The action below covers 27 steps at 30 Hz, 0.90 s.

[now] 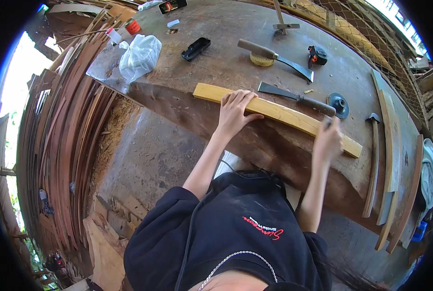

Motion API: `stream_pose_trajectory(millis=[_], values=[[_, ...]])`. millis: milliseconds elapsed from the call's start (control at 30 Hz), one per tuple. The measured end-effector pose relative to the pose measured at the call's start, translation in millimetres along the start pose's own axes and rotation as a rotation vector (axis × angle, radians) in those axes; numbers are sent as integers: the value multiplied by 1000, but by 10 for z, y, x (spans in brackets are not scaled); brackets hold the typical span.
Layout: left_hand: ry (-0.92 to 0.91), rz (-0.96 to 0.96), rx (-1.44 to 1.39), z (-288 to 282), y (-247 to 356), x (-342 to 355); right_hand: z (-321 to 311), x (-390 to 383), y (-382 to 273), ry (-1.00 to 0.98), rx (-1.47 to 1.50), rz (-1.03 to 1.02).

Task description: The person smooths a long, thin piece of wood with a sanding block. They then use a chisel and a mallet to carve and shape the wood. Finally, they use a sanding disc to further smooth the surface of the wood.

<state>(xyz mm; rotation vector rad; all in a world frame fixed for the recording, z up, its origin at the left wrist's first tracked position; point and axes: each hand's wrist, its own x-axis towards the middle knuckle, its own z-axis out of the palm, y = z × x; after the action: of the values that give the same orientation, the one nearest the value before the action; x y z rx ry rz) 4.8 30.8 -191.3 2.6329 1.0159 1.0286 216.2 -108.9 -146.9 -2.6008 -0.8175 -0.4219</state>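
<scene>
- Since your left hand (235,110) looks like the main thing steadying the wooden bar (284,113), a hard shove could probably make it skid or swivel.
- The bar lies lengthwise on the workbench (216,29), toward your side, so dragging it at yourself might walk it to the front edge, imo.
- Watch that chisel (301,99) too: it's just beyond the bar with its handle right by your right hand (328,141), so a slip that way could bang your knuckles or knock it about.
- Splinters are also a maybe if bare fingers scrape along the edges.
- Pose-wise, your left arm reaches forward, palm down, fingers draped across the wood, thumb out along the near side. Reads as a part-closed, light hold on the bar.
- Your right forearm comes up steeply, hand over the bar's right-hand stretch, fingers curled. It's blurry, with something dark by the fingertips, so can't tell what you've got or how tightly.
</scene>
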Motion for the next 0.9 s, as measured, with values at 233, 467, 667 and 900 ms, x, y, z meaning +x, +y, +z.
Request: stream_pose_trajectory(millis=[233, 467, 667, 900], values=[[-12, 29, -20, 31, -41, 32, 279, -481, -931, -20, 249, -443], [-10, 18, 28, -19, -22, -6, -18, 151, 608, -21, 18, 36], [-34, 40, 14, -5, -36, 43, -197, 718, 1666, 72, -150, 279], [-101, 63, -44, -98, -70, 156, -126, 1060, 1198, 141, 96, 149]])
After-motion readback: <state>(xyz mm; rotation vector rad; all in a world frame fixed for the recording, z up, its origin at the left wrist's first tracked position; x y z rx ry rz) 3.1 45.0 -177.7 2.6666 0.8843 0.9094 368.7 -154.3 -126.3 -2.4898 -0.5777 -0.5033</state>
